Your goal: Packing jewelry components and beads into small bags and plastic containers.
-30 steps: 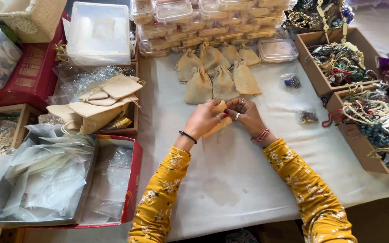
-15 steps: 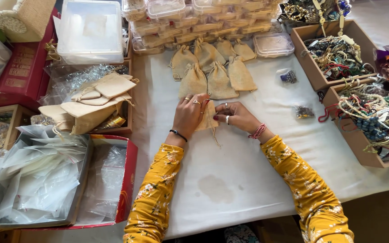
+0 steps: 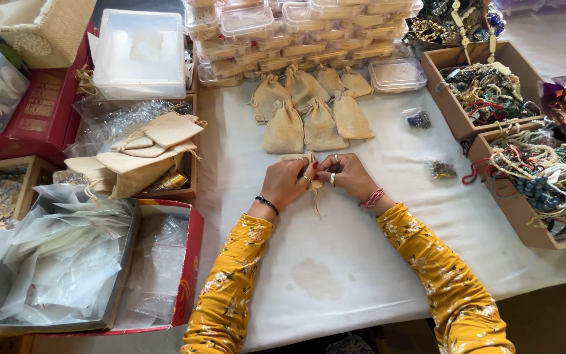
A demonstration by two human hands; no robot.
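Since a second ago both hands have slid nearer the row of filled pouches (image 3: 309, 115); left hand (image 3: 287, 182) and right hand (image 3: 348, 174) are closed, pinching one small burlap pouch (image 3: 310, 162) mid-surface (image 3: 335, 262). Drawstring (image 3: 316, 200) dangles below. Best bet: pull cords evenly, keeping the neck bunched, pouch held steady.

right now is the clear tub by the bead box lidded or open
Lidded: the clear tub shows a flat lid seated over its rim.
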